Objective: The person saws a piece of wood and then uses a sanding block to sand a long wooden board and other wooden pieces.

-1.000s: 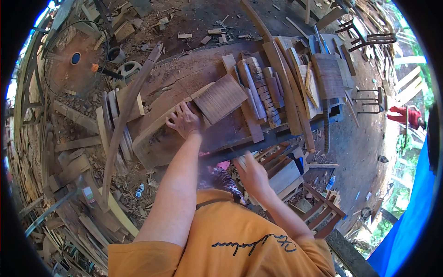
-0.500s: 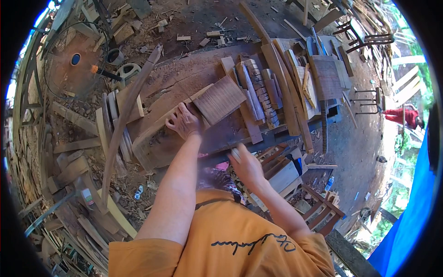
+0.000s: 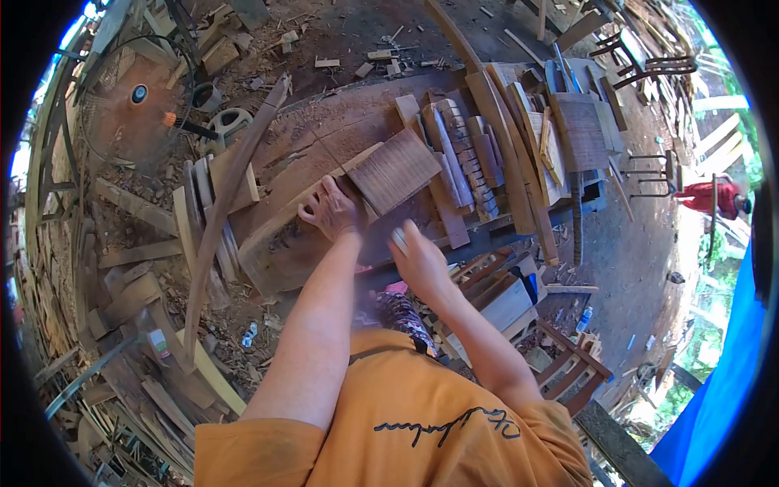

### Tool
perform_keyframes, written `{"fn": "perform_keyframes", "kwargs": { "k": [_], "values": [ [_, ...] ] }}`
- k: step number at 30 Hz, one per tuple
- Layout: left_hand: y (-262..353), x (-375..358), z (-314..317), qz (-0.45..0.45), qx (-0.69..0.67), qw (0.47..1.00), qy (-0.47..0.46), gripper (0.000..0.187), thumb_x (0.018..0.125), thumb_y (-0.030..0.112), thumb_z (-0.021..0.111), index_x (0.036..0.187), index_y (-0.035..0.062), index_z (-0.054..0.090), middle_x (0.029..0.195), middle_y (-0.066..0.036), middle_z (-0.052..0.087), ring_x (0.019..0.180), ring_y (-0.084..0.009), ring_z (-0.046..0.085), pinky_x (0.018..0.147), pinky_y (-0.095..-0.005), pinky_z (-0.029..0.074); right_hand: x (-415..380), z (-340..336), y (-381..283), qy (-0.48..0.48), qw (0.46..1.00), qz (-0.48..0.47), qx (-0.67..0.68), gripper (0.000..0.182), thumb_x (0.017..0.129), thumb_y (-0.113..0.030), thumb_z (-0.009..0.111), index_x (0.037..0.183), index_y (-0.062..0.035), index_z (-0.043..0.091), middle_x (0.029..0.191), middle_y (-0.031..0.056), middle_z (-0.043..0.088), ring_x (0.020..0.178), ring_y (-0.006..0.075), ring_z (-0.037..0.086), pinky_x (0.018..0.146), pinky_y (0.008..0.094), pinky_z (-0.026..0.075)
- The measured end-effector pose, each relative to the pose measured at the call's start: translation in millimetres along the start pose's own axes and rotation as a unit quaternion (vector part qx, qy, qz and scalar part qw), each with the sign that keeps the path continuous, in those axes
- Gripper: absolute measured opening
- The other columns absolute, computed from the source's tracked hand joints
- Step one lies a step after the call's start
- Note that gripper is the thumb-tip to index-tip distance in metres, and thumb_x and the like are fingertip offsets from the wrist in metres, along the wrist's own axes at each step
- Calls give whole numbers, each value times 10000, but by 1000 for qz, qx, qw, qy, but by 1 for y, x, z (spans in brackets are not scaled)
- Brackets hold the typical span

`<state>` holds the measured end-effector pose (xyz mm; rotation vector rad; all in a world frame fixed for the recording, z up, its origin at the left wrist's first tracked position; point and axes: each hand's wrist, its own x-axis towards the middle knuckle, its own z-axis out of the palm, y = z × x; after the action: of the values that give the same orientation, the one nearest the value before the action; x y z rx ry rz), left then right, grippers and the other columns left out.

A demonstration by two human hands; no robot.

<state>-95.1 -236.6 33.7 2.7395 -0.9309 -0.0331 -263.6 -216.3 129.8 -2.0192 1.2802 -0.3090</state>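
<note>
Left hand: my left hand (image 3: 334, 209) rests on the wood at the near-left corner of the panel, fingers spread and bent, wrist above the work surface (image 3: 365, 118).
Right hand: my right hand (image 3: 418, 258) is curled around a slim pale piece (image 3: 398, 239), just off the panel's near edge; blurred, so I cannot tell what the piece is.
Panel: the brown panel (image 3: 395, 172) lies flat and slantwise, ahead of both my hands, its grain showing.
Plank: a pale plank (image 3: 284, 219) runs slantwise beside my left hand.
Wood row: several wood pieces (image 3: 462, 158) lie side by side, right of the panel.
Surroundings: a fan (image 3: 138, 96) stands far left; a person in red (image 3: 714, 199) is far right.
</note>
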Motion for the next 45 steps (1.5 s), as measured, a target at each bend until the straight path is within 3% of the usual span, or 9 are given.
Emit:
{"fn": "perform_keyframes", "kwargs": {
  "k": [3, 8, 10, 14, 17, 23, 30, 39, 45],
  "values": [
    [4, 0, -8, -1, 8, 1000, 2, 197, 990, 277, 419, 1067, 147, 545, 1106, -61, 643, 1112, -295, 542, 1048, -537, 248, 10, 10, -12, 4, 1000, 11, -23, 244, 950, -240, 602, 987, -43, 465, 842, 257, 646, 779, 453, 641, 668, 519, 516],
    [4, -4, -11, -20, -9, 999, -30, 199, 949, 290, 465, 1074, 150, 530, 1090, -75, 628, 1154, -297, 511, 1042, -515, 239, -105, -62, 2, -45, 992, 115, 0, 265, 909, -203, 664, 1049, -33, 518, 877, 250, 658, 826, 458, 638, 689, 499, 506],
    [5, -1, -10, -5, -12, 1000, -11, 236, 1003, 286, 387, 1055, 133, 559, 1099, -65, 647, 1103, -300, 544, 1063, -557, 247, -94, -63, -3, -44, 994, 103, 2, 271, 908, -216, 669, 1042, -32, 521, 883, 249, 662, 824, 458, 640, 689, 498, 507],
    [3, -3, -7, 6, -2, 1000, -10, 259, 1005, 311, 384, 1075, 134, 559, 1119, -70, 644, 1120, -304, 539, 1065, -561, 243, -2, -4, -2, -5, 1000, 24, 0, 279, 920, -238, 650, 995, -29, 481, 835, 242, 650, 803, 460, 633, 663, 520, 490],
    [2, 2, -8, 11, -18, 1000, -8, 265, 1005, 318, 384, 1081, 132, 557, 1130, -69, 641, 1133, -305, 537, 1066, -564, 242, 18, 15, -11, 5, 999, 35, -5, 291, 922, -245, 644, 984, -30, 459, 811, 241, 635, 810, 461, 623, 674, 532, 480],
    [10, -1, -21, -11, -16, 999, -48, 280, 1007, 317, 374, 1100, 125, 556, 1131, -76, 641, 1126, -316, 534, 1061, -560, 250, -98, -65, -4, 3, 997, 70, -6, 301, 907, -238, 664, 1095, -48, 525, 802, 218, 653, 729, 426, 654, 616, 510, 519],
    [-2, -1, -4, 10, -6, 1000, -9, 280, 1001, 321, 383, 1096, 124, 560, 1094, -73, 652, 1105, -324, 536, 1051, -559, 257, 15, 14, -2, 3, 1000, 16, -7, 265, 926, -240, 636, 1003, -39, 482, 809, 236, 644, 765, 451, 642, 644, 524, 509],
    [5, -2, -12, -6, 4, 1000, -21, 214, 1001, 274, 389, 1041, 134, 547, 1084, -66, 655, 1091, -325, 544, 1048, -551, 258, -99, -72, 2, -34, 995, 91, -28, 243, 911, -230, 672, 1030, -62, 543, 817, 215, 651, 769, 425, 649, 634, 500, 509],
    [0, 0, -3, 13, -5, 1000, 3, 197, 993, 280, 412, 1039, 141, 544, 1070, -60, 654, 1105, -311, 545, 1047, -545, 255, 2, 10, 5, 7, 1000, 19, -5, 250, 940, -249, 619, 1042, -49, 509, 819, 242, 639, 785, 433, 649, 652, 514, 520]
  ]
}}
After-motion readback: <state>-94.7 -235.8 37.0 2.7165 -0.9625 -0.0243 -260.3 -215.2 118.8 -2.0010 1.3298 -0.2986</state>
